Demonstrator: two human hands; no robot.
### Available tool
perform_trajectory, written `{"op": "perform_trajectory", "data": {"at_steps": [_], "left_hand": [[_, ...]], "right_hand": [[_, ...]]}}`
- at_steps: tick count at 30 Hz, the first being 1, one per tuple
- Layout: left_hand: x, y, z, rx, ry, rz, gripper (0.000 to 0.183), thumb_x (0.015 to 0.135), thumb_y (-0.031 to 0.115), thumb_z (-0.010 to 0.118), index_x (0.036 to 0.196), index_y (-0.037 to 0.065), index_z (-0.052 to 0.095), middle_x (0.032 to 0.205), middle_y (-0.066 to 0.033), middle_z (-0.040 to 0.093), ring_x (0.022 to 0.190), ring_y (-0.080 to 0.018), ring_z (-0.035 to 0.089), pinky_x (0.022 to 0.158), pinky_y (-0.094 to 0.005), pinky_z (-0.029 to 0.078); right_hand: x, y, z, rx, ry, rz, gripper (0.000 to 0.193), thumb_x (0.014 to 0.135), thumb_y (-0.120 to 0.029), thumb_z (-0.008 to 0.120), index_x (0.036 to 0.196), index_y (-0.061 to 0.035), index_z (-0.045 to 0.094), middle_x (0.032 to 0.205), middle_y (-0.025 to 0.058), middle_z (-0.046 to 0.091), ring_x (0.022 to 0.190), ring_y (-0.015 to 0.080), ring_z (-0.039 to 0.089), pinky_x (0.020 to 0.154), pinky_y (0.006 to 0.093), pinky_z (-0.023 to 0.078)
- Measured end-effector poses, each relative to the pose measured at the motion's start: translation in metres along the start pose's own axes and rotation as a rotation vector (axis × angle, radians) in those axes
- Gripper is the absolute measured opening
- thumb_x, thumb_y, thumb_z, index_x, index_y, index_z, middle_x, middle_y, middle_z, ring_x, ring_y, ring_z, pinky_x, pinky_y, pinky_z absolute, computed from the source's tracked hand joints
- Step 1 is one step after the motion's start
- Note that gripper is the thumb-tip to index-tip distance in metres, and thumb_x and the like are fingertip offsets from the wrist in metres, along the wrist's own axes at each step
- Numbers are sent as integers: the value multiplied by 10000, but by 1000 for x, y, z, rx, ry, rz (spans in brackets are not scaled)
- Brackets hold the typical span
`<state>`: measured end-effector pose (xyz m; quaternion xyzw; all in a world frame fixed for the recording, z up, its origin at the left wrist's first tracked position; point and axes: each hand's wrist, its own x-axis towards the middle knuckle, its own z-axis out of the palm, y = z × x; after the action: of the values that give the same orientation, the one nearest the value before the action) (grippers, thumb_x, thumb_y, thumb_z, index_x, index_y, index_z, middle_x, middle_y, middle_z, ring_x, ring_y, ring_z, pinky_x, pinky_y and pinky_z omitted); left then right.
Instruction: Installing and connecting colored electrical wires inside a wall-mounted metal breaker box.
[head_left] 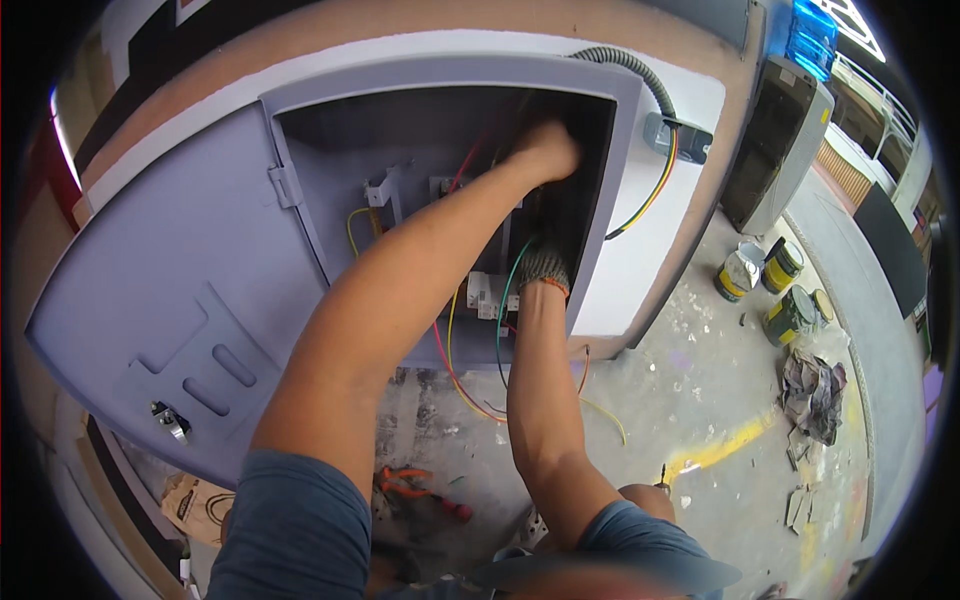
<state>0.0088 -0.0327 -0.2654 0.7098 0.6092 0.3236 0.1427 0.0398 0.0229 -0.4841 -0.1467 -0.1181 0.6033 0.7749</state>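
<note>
Both my arms reach into a grey metal electrical cabinet whose door hangs open on the left. My left hand is high in the dark right part of the cabinet, its fingers lost in shadow. Lower down, my right hand wears a grey knitted glove with an orange cuff; its fingers are hidden too. Beside it sits a white breaker-like block. A green wire runs down past the right wrist. Red and yellow wires trail out over the cabinet's lower edge.
Orange-handled pliers lie on the concrete floor between my arms. A grey conduit bends over the cabinet's right side toward a small grey box. Paint cans, crumpled paper and a water dispenser stand or lie at right.
</note>
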Motion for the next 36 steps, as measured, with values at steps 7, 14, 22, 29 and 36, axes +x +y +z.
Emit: {"op": "perform_trajectory", "data": {"at_steps": [7, 14, 22, 29, 36], "left_hand": [[10, -20, -2, 260, -169, 40, 298, 789, 107, 606, 1036, -39, 689, 1098, -255, 659, 1019, -383, 657, 836, -426, 538], [-124, -68, 34, -90, 476, 650, 296, 841, 71, 617, 1125, -11, 637, 995, -188, 665, 963, -368, 639, 851, -417, 511], [-143, -75, 48, 44, 364, 139, 258, 852, 75, 619, 1096, 6, 664, 954, -175, 682, 802, -373, 670, 776, -415, 532], [-24, -11, -4, -297, 256, -3, 319, 804, 51, 522, 1068, -26, 685, 1154, -273, 647, 1023, -395, 653, 844, -448, 527], [30, -12, 31, -239, 478, -117, 451, 887, 179, 562, 1285, -33, 551, 1330, -276, 552, 1290, -386, 503, 1042, -421, 427]], "right_hand": [[-30, -8, 31, 211, -382, 103, 315, 1023, -207, 507, 1280, -37, 573, 1194, 58, 619, 1023, 144, 596, 899, 251, 473], [-84, -25, 14, -14, -247, 150, 331, 1029, -215, 482, 1295, -35, 559, 1220, 64, 607, 1048, 152, 587, 908, 257, 469], [-83, -40, 14, -237, -256, 162, 349, 1036, -225, 453, 1313, -33, 544, 1249, 72, 593, 1077, 161, 577, 919, 264, 464], [-63, -36, 41, -346, -230, 157, 365, 1042, -233, 428, 1328, -31, 530, 1275, 78, 580, 1102, 168, 568, 929, 270, 460], [-71, -43, 48, -460, -161, 156, 381, 1049, -242, 402, 1344, -29, 516, 1301, 84, 567, 1127, 176, 559, 938, 276, 456]]}}
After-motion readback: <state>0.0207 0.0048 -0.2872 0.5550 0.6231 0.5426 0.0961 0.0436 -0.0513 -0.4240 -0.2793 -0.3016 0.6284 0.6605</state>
